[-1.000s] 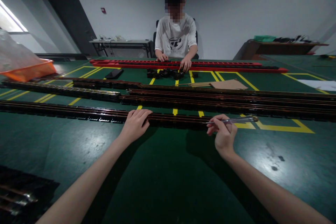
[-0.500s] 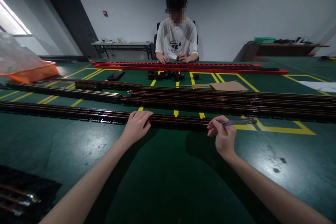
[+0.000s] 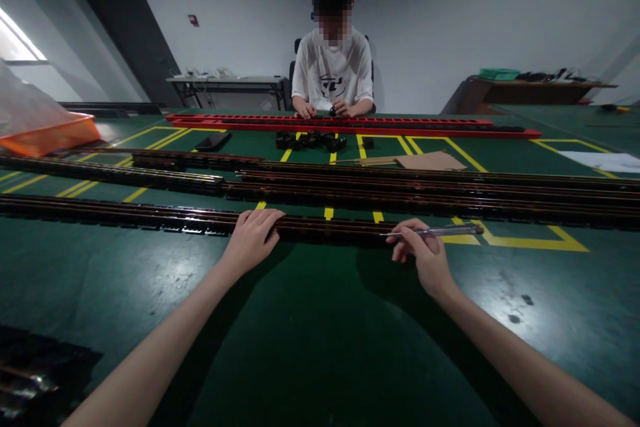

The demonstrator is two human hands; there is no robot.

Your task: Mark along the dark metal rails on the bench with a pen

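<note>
Holding a clear-handled tool (image 3: 453,230), our right hand (image 3: 426,252) brings its tip to the long dark strip (image 3: 325,230) at mid-frame, where our left hand (image 3: 250,240) rests, clasping it or not we cannot tell. Other strips (image 3: 400,192) lie beyond, untouched by us. Far left, an orange basket (image 3: 55,136) holds clear plastic (image 3: 30,103).

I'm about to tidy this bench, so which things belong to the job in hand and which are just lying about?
In use:
nearest long dark strip, under the left hand
clear-handled tool, in the right hand, tip at the strip

Apparently just lying about:
black phone-like slab
brown cardboard
orange basket
white sheet
</note>
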